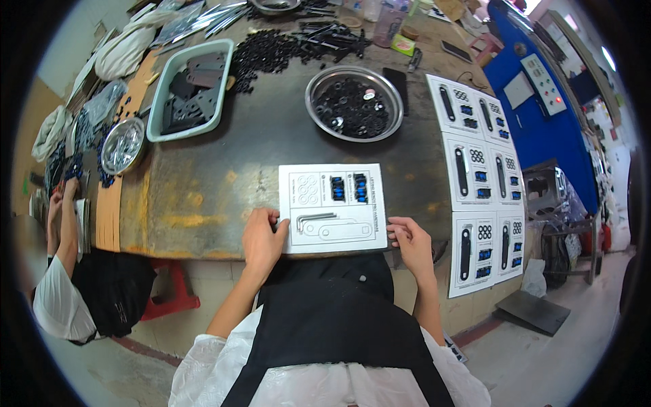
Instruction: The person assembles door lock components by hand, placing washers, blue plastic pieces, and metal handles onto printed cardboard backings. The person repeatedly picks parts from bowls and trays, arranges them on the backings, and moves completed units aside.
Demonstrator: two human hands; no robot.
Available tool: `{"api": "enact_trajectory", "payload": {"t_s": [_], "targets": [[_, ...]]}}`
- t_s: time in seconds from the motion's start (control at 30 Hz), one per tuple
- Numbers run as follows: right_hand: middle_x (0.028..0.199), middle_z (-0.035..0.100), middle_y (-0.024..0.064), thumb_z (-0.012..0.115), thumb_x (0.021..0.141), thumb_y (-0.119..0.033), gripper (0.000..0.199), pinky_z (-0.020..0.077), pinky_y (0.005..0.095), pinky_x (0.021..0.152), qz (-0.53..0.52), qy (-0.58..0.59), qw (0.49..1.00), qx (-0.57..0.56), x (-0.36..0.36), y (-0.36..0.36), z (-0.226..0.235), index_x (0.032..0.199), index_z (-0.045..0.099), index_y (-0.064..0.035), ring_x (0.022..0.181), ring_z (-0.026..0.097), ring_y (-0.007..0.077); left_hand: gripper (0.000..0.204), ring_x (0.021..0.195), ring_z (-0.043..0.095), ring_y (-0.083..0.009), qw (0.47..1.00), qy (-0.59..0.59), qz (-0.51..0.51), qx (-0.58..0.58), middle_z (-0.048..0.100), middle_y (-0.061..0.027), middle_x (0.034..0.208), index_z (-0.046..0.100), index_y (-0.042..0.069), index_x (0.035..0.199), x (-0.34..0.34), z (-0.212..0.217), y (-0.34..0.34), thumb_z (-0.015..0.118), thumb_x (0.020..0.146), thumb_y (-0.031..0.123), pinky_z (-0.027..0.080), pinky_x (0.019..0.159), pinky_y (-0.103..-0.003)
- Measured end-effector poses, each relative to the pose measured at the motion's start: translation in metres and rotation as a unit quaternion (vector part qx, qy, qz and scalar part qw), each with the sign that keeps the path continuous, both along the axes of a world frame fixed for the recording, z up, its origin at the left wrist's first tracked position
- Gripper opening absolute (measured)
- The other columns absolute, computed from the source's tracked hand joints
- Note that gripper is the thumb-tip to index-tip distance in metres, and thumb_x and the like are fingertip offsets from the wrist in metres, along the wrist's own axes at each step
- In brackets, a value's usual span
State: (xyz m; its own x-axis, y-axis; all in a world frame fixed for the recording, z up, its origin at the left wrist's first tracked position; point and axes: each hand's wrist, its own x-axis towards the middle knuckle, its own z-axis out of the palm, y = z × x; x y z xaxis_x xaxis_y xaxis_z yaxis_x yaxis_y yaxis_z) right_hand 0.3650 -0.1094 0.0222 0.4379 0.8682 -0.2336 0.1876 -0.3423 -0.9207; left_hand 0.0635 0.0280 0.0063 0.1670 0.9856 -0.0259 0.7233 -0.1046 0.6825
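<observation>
A white printed card (pixel 332 241) lies on the worn metal table in front of me. Packed on it are two groups of black bolts with blue bands (pixel 349 188) and a few L-shaped hex keys (pixel 317 220). Printed outlines of rings and a long plate fill other parts of the card. At its left edge rests my left hand (pixel 262 239), thumb apart from the loosely bent fingers and close against the edge. My right hand (pixel 412 244) is beside the right edge, fingers slightly bent and apart, with nothing visible in it.
Several filled cards (pixel 471 173) line the right side. A steel bowl of black rings (pixel 315 115), a pale green tray of black plates (pixel 154 115) and heaped black parts (pixel 261 57) stand farther back. A co-worker (pixel 68 271) works at the left near a smaller steel bowl (pixel 140 146).
</observation>
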Motion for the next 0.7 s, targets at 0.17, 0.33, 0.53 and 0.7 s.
{"api": "enact_trajectory", "payload": {"t_s": [0.17, 0.33, 0.53, 0.7], "targets": [[0.104, 0.075, 0.0152, 0.059, 0.095, -0.003, 0.024, 0.0568, 0.0342, 0.085, 0.046, -0.138, 0.974, 0.176, -0.001, 0.112, 0.047, 0.116, 0.072, -0.0007, 0.100, 0.074, 0.0231, 0.024, 0.082, 0.062, -0.0333, 0.999, 0.053, -0.001, -0.008, 0.063, -0.0141, 0.087, 0.063, 0.006, 0.096, -0.011, 0.003, 0.002, 0.076, 0.086, 0.023, 0.049, 0.076, -0.044], [0.132, 0.065, 0.0157, 0.064, 0.092, -0.019, 0.039, 0.0501, 0.0443, 0.103, 0.126, -0.358, 0.919, 0.103, 0.029, 0.249, 0.014, 0.128, 0.067, -0.0065, 0.122, 0.061, 0.0343, 0.017, 0.079, 0.063, -0.0301, 0.999, -0.035, -0.033, 0.014, 0.065, -0.0131, 0.086, 0.065, 0.002, 0.093, -0.014, -0.003, 0.014, 0.073, 0.088, 0.017, 0.050, 0.075, -0.040], [0.112, 0.071, 0.0139, 0.085, 0.075, -0.019, 0.035, 0.0577, 0.0443, 0.088, 0.195, -0.453, 0.868, -0.049, 0.024, 0.293, -0.008, 0.108, 0.077, -0.0093, 0.105, 0.070, 0.0326, 0.010, 0.072, 0.062, -0.0200, 0.993, -0.107, 0.015, 0.040, 0.066, -0.0119, 0.084, 0.065, -0.002, 0.098, -0.057, -0.012, 0.015, 0.066, 0.094, 0.006, 0.050, 0.070, -0.034], [0.086, 0.073, 0.0194, 0.078, 0.079, -0.015, 0.015, 0.0586, 0.0464, 0.082, 0.140, -0.494, 0.858, 0.012, 0.026, 0.293, -0.024, 0.092, 0.079, -0.0081, 0.090, 0.073, 0.0349, 0.008, 0.068, 0.056, -0.0162, 0.987, -0.156, 0.020, 0.017, 0.063, -0.0088, 0.081, 0.065, -0.003, 0.096, -0.069, -0.015, 0.020, 0.063, 0.097, 0.005, 0.047, 0.065, -0.032]]}}
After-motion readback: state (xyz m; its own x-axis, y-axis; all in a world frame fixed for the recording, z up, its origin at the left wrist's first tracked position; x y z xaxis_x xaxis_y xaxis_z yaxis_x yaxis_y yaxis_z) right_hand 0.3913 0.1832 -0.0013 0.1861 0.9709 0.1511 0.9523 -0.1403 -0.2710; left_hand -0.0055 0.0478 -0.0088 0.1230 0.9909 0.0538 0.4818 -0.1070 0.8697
